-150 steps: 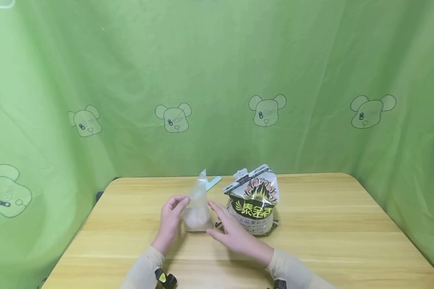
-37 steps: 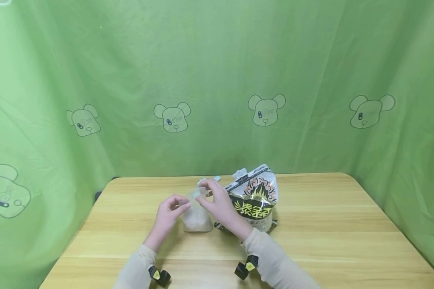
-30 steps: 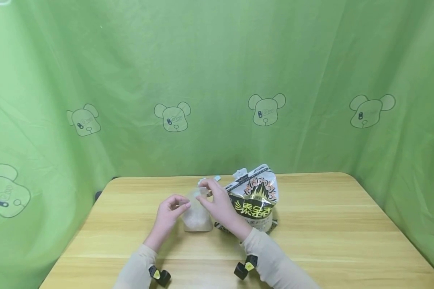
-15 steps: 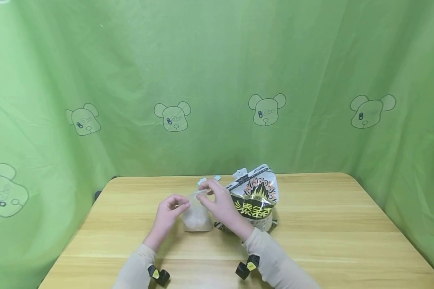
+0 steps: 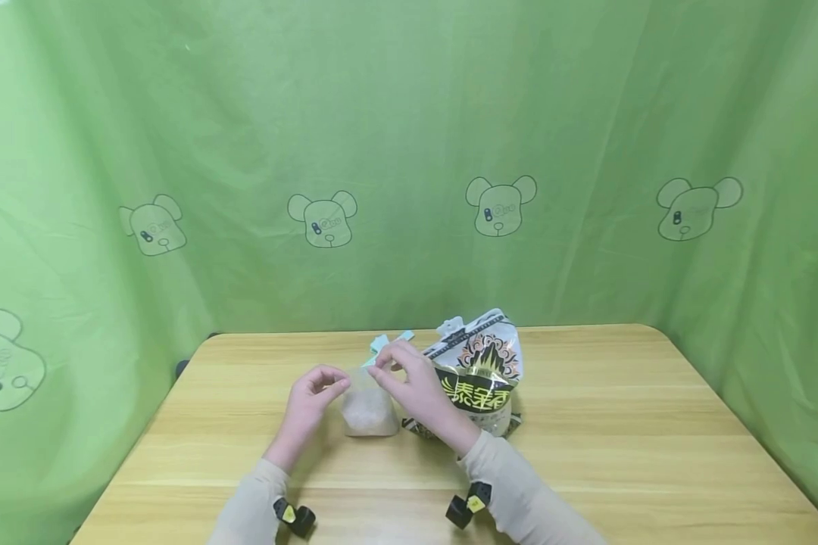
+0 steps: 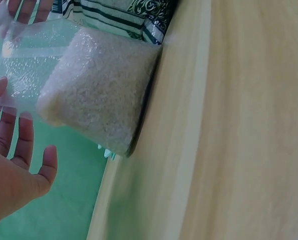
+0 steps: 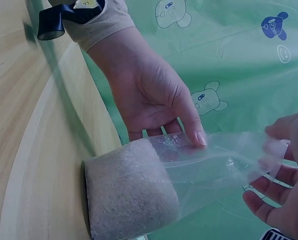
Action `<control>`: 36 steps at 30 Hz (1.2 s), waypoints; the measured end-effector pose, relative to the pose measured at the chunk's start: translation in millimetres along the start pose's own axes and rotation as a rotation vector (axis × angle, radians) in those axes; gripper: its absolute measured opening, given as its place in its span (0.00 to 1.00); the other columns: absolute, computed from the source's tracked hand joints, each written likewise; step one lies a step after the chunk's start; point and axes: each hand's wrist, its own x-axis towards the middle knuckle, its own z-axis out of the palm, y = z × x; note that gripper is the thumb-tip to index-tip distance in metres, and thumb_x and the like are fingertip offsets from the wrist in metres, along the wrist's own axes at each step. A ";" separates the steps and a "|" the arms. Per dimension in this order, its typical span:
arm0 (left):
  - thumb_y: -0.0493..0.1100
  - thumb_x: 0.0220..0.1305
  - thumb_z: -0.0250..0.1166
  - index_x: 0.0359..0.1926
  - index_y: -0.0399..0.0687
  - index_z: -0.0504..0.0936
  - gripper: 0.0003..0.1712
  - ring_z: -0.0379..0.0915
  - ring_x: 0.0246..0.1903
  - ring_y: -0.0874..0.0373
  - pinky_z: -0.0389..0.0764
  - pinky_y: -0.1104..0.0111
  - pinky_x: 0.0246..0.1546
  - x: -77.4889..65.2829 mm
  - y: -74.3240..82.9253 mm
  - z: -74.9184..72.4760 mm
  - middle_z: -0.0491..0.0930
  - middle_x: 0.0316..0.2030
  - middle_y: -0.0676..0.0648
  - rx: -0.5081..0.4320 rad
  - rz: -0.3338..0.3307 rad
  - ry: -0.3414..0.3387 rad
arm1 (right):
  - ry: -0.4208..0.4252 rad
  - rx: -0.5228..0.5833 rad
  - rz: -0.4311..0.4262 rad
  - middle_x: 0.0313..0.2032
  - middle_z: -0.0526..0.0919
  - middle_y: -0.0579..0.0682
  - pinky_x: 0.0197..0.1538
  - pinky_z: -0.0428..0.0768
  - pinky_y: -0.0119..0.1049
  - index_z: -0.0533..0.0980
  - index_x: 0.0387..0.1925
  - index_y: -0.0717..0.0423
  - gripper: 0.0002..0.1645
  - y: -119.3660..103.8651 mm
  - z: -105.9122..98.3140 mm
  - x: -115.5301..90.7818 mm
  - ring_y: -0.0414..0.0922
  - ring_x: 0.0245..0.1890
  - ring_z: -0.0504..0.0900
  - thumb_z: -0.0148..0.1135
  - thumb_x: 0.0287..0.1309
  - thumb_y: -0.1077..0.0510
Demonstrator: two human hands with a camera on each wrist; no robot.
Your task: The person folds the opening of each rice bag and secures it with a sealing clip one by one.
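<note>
A clear plastic bag of rice (image 5: pixel 370 415) stands on the table, its lower part filled and its upper part slack. My left hand (image 5: pixel 308 401) pinches the bag's left edge; in the right wrist view its thumb lies on the clear film. My right hand (image 5: pixel 412 384) pinches the bag's top between thumb and fingers, also seen in the right wrist view as a hand (image 7: pixel 284 185) at the bag's mouth end. The left wrist view shows the rice grains (image 6: pixel 103 85) through the film, the bottom resting on the wood.
A large printed rice bag (image 5: pixel 480 378) with a white clip (image 5: pixel 450 327) at its folded top stands just right of the small bag, partly behind my right hand. Light-blue plastic pieces (image 5: pixel 379 344) lie behind the small bag. A green curtain (image 5: pixel 409 151) surrounds the wooden table (image 5: pixel 620 424).
Over five seconds my right hand has risen from the bag's lower right side to its top, and the bag's peak has come down. In the last half second, my left hand shifts slightly left.
</note>
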 end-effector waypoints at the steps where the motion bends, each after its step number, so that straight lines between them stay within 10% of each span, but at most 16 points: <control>1: 0.40 0.59 0.69 0.40 0.37 0.81 0.12 0.77 0.43 0.62 0.74 0.65 0.53 0.4 -0.3 -0.9 0.81 0.37 0.53 0.001 -0.001 0.005 | -0.001 -0.006 -0.002 0.37 0.82 0.49 0.47 0.83 0.38 0.77 0.32 0.54 0.05 0.3 0.1 -0.3 0.43 0.41 0.81 0.66 0.58 0.59; 23: 0.38 0.59 0.68 0.40 0.37 0.81 0.11 0.77 0.41 0.64 0.77 0.69 0.50 2.4 1.0 -5.8 0.81 0.36 0.55 0.015 -0.006 -0.001 | -0.064 -0.124 0.061 0.45 0.86 0.52 0.49 0.83 0.41 0.79 0.45 0.56 0.14 -4.5 -5.0 -4.2 0.47 0.45 0.83 0.67 0.55 0.63; 36: 0.35 0.57 0.69 0.48 0.35 0.78 0.18 0.77 0.45 0.62 0.79 0.68 0.52 -0.8 10.3 -4.6 0.80 0.48 0.39 0.038 0.010 -0.140 | -0.082 -0.164 0.005 0.45 0.87 0.54 0.52 0.83 0.43 0.78 0.47 0.57 0.15 -2.4 -5.2 -4.6 0.49 0.47 0.85 0.63 0.57 0.67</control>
